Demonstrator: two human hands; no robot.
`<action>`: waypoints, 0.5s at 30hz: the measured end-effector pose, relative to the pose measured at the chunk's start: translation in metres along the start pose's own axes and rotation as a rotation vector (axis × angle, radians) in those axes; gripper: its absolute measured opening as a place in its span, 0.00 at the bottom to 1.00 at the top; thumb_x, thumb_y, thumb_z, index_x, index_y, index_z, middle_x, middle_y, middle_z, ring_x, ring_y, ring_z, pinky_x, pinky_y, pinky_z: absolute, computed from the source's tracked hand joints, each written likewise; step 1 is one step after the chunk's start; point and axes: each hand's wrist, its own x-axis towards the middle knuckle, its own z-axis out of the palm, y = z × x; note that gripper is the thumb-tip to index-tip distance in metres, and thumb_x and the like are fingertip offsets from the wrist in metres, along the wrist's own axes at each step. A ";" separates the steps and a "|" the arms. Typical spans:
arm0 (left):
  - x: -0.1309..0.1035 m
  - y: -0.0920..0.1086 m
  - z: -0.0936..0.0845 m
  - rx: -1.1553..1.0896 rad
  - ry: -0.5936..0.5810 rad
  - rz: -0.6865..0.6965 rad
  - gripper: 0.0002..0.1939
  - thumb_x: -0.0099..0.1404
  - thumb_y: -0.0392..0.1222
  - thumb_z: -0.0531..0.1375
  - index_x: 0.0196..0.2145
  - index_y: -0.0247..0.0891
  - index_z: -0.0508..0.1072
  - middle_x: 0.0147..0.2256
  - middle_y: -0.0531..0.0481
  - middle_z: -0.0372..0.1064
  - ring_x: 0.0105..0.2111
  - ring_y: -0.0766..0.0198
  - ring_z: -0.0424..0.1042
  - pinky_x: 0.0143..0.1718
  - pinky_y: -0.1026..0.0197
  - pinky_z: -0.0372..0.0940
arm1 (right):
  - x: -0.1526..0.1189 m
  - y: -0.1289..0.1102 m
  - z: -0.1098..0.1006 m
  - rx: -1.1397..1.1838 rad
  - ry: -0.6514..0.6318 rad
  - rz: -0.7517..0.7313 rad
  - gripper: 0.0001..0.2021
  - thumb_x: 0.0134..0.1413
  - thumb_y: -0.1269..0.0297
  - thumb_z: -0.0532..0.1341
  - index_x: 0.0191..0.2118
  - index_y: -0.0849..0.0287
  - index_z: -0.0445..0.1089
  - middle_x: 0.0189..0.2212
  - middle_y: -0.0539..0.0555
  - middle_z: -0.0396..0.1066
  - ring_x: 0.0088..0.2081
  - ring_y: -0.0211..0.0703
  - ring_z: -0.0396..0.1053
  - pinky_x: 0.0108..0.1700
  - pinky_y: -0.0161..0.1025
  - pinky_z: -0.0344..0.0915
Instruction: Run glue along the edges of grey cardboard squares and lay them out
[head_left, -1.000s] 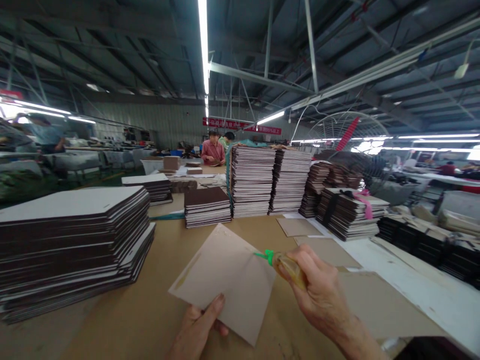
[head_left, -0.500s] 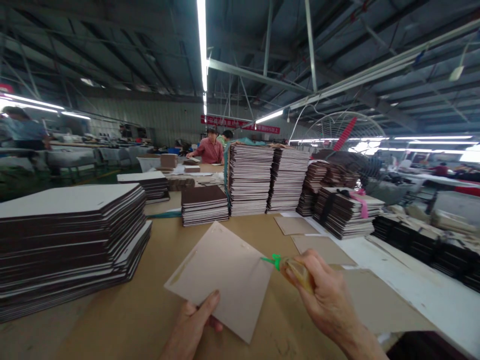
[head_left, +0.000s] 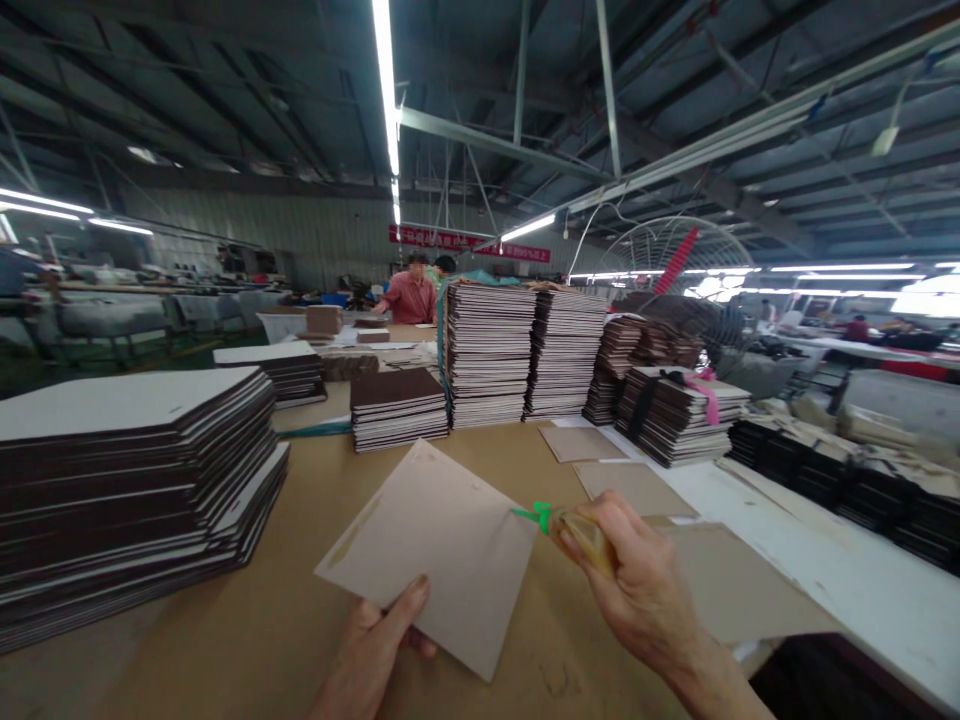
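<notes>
A flat beige board (head_left: 442, 550) is tilted above the brown tabletop, its lower left edge pinched in my left hand (head_left: 382, 635), thumb on top and fingers beneath. Wet-looking glue streaks mark its left edge, with smaller spots near the upper right edge. My right hand (head_left: 637, 575) is wrapped round a soft bottle of yellowish glue (head_left: 589, 540). The bottle's green nozzle (head_left: 536, 514) points left, its tip at the board's right corner; whether it touches is unclear.
Tall stacks of dark-and-white boards (head_left: 491, 355) stand behind, and a large stack (head_left: 135, 470) is at left. Loose beige boards (head_left: 735, 585) lie on the right. Beyond the stacks are a wire fan (head_left: 675, 270) and a person in a red shirt (head_left: 411, 298).
The whole view has shifted slightly, so hands, board and stacks appear a little further left. Both hands keep their grips, and the nozzle stays by the board's right corner.
</notes>
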 end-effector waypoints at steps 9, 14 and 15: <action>0.003 0.002 0.002 -0.070 0.003 0.006 0.18 0.58 0.56 0.62 0.34 0.38 0.73 0.27 0.54 0.71 0.25 0.63 0.65 0.24 0.62 0.66 | -0.007 0.010 0.001 -0.041 -0.015 0.027 0.02 0.61 0.67 0.54 0.38 0.55 0.63 0.34 0.52 0.63 0.30 0.42 0.63 0.31 0.37 0.57; 0.005 0.001 0.000 -0.043 0.024 -0.006 0.18 0.57 0.57 0.63 0.31 0.38 0.73 0.27 0.54 0.70 0.25 0.62 0.66 0.24 0.62 0.67 | -0.008 0.014 0.003 -0.058 0.000 0.049 0.02 0.62 0.65 0.54 0.39 0.55 0.62 0.34 0.52 0.64 0.29 0.41 0.63 0.31 0.36 0.57; 0.005 0.000 0.000 -0.035 0.026 -0.010 0.18 0.57 0.57 0.62 0.32 0.38 0.73 0.27 0.53 0.70 0.26 0.62 0.66 0.25 0.62 0.67 | -0.009 0.014 0.003 -0.059 0.004 0.046 0.02 0.62 0.65 0.54 0.39 0.55 0.63 0.34 0.52 0.64 0.29 0.41 0.63 0.31 0.36 0.58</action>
